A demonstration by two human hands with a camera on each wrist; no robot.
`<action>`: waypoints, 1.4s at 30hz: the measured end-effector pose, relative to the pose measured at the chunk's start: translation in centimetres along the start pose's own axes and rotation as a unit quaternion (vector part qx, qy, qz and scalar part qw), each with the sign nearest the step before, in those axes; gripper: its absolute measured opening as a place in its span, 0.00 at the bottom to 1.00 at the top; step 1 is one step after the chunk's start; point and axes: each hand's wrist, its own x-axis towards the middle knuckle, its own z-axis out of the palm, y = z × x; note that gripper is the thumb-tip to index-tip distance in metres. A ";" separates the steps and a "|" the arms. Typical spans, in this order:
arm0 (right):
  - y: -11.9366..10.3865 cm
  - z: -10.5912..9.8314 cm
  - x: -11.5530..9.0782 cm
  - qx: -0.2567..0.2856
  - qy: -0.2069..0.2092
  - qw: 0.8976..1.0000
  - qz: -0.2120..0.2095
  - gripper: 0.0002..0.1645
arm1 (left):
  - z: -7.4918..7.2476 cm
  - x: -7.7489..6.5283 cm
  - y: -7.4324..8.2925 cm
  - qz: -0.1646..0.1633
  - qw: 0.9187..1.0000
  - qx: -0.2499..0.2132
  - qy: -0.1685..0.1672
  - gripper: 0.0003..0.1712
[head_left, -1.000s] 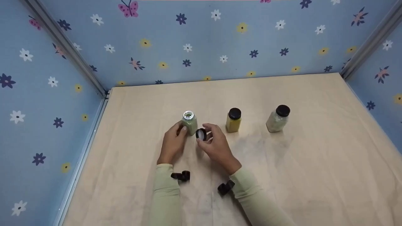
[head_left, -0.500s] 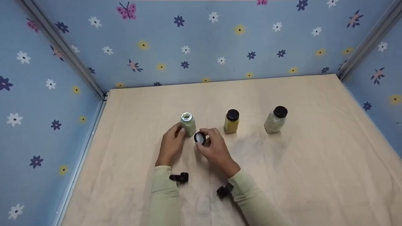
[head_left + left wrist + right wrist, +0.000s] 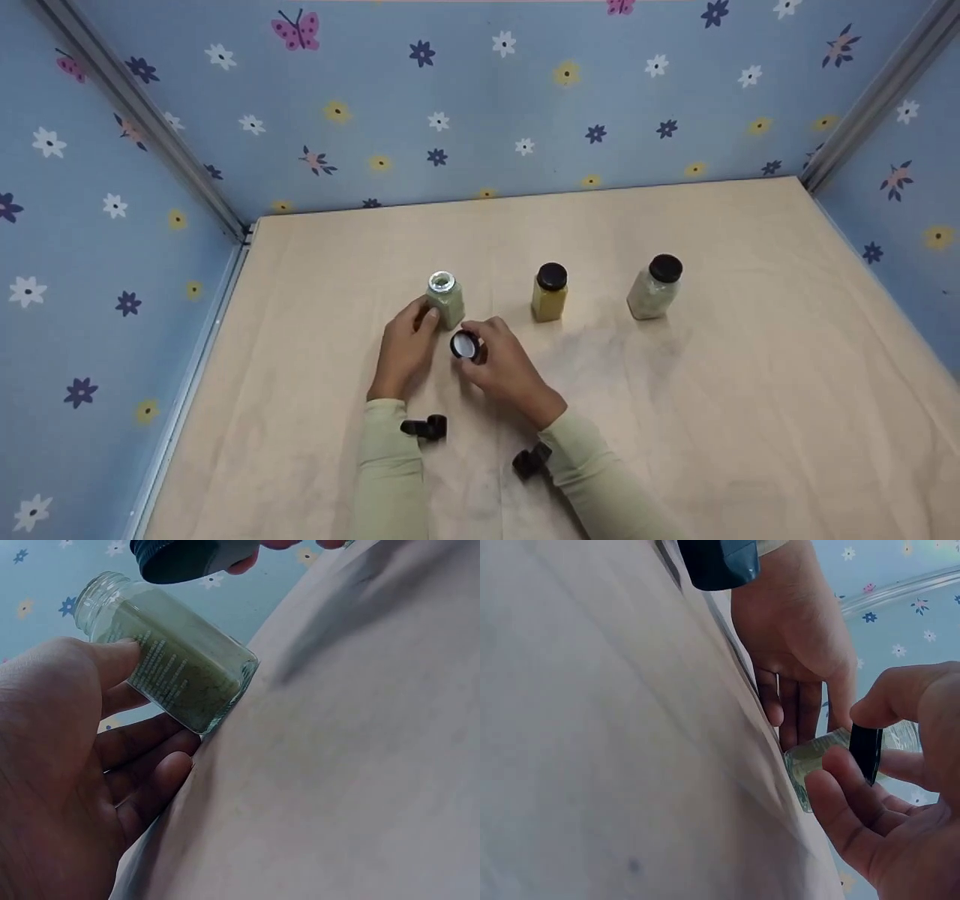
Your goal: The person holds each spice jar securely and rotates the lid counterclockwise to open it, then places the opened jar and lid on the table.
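Observation:
My left hand (image 3: 405,349) grips a square glass jar (image 3: 448,306) of green powder that stands uncapped on the table. In the left wrist view the thumb lies across the printed side of the jar (image 3: 176,660), with the other fingers behind it. Between the thumb and fingers of my right hand (image 3: 506,364) is a black screw cap (image 3: 465,346), its pale inside facing up and out. The cap is apart from the jar, just in front of it and to the right. In the right wrist view the cap (image 3: 865,753) hides part of the jar.
Right of the hands stands a jar of yellow powder (image 3: 549,300) with a black lid. Farther right is a capped jar with pale green contents (image 3: 652,289). A cream cloth (image 3: 750,397) covers the table, with flowered blue panels (image 3: 480,97) behind and at both sides.
My right hand has drawn the cap toward me and slightly left, down from beside the jar. The left hand keeps its grip on the jar. The whole view has shifted a little.

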 end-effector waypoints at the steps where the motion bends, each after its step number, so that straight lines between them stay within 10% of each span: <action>1: 0.0 0.1 0.0 0.000 -0.001 1.000 -0.004 0.31 | 0.0 0.0 0.0 0.000 1.000 -0.001 0.001 0.28; 42: -0.7 1.5 0.1 -0.055 -0.031 0.998 0.028 0.16 | 0.0 0.0 0.0 -0.018 1.000 -0.004 -0.009 0.29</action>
